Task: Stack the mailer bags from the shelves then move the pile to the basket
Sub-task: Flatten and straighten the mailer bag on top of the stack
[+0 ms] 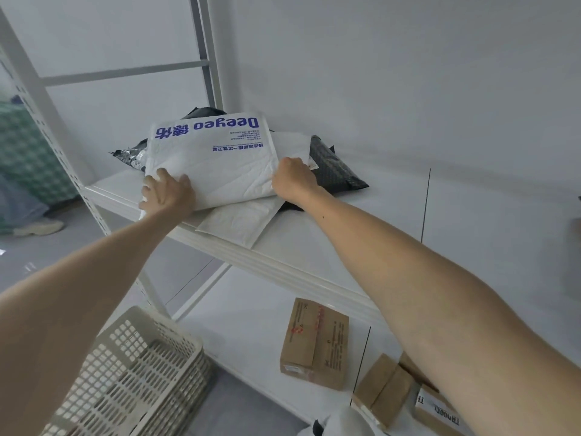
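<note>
Mailers (213,158) sit piled on the upper shelf (377,215); left hand (168,195) grips the top white one's near corner, right hand (294,180) clamps its right edge. Basket (125,357) stands below left.

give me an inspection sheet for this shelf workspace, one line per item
surface: white shelf carries the pile
job's things: printed white mailer lies on top of plain white mailer and black mailers; basket low on the left
clutter: brown parcels on the lower shelf
grippers: left hand grips the printed white mailer's near left corner; right hand pinches its right edge
cables: nothing seen
surroundings: white wall behind; another person's shoe at far left
</note>
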